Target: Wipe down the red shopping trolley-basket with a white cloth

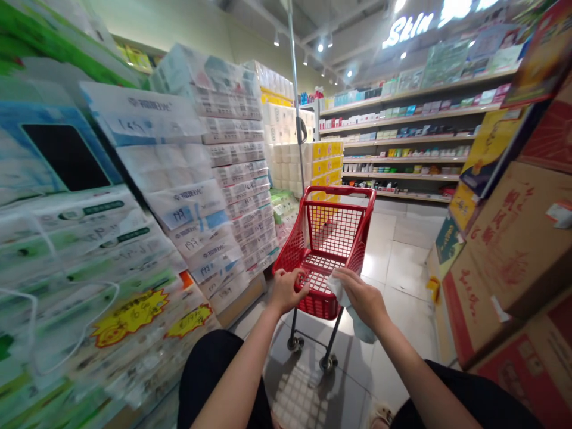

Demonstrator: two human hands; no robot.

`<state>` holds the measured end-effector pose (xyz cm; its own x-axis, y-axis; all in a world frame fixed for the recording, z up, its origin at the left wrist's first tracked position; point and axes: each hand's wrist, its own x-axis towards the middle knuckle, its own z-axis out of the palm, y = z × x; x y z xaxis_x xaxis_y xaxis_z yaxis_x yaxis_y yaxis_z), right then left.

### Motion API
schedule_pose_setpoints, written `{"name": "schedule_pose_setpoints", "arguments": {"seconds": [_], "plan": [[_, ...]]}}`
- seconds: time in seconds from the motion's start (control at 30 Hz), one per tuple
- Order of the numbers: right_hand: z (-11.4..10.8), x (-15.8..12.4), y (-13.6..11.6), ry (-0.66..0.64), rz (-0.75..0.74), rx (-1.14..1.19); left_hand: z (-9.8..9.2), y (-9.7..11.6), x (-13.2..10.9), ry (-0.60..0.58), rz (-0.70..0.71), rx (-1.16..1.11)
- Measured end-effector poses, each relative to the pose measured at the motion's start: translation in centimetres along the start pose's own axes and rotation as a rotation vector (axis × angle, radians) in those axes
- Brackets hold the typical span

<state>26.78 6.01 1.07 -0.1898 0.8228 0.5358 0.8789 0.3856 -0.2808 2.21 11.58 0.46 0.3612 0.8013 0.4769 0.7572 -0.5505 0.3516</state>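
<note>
A red plastic shopping cart [337,226] with a grid basket stands on the tiled floor in front of me, its castors showing below. My left hand [288,290] is at the near left rim of the basket, fingers curled; whether they grip the rim is hard to make out. A pale, whitish cloth [361,326] hangs from my right hand [361,296], which is closed on it against the near right part of the basket. Part of the cloth lies over the rim under the fingers.
Stacked packs of tissue paper [236,149] rise along the left. Cardboard boxes [518,238] are piled on the right. Shelves [402,140] of small goods line the back, beyond a thin metal pole [295,71]. My knees flank the cart's near side.
</note>
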Motion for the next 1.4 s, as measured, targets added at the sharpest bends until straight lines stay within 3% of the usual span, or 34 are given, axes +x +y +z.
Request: {"name": "schedule_pose_setpoints", "arguments": {"seconds": [0.13,0.27,0.4,0.5,0.6,0.67,0.87,0.97,1.07,1.23,1.4], "plan": [[1.4,-1.5,-3.0,-0.069,-0.156,0.011,-0.5,-0.9,0.0,0.055,-0.073,0.074],[2.6,-1.3,-5.2,-0.130,-0.219,-0.043,-0.6,0.9,-0.3,0.122,-0.077,0.007],[1.9,1.1,-4.4,-0.236,-0.233,-0.144,0.3,3.8,-1.0,0.086,-0.096,-0.128],[0.3,3.5,-2.1,-0.207,-0.066,-0.187,0.7,4.4,-1.6,0.078,-0.125,-0.076],[-1.1,5.3,-0.5,-0.166,0.090,-0.229,0.7,4.0,-2.1,0.061,-0.107,-0.024],[-1.3,5.6,-0.7,-0.158,0.117,-0.250,0.6,3.8,-2.2,0.044,-0.077,-0.009],[1.1,1.8,-6.7,-0.156,0.039,-0.252,0.2,2.6,-2.9,0.053,-0.093,0.057],[1.5,0.5,-8.4,-0.183,-0.053,-0.231,-0.6,1.6,-3.9,0.064,-0.077,0.067],[0.6,1.0,-7.6,-0.187,-0.050,-0.231,-1.6,0.7,-4.9,0.078,-0.056,0.076],[-0.9,2.9,-5.2,-0.133,0.091,-0.235,-2.2,0.0,-5.4,0.082,-0.043,0.105],[0.7,1.9,-7.9,-0.137,0.107,-0.208,-1.9,-0.1,-5.4,0.099,-0.039,0.103]]}}
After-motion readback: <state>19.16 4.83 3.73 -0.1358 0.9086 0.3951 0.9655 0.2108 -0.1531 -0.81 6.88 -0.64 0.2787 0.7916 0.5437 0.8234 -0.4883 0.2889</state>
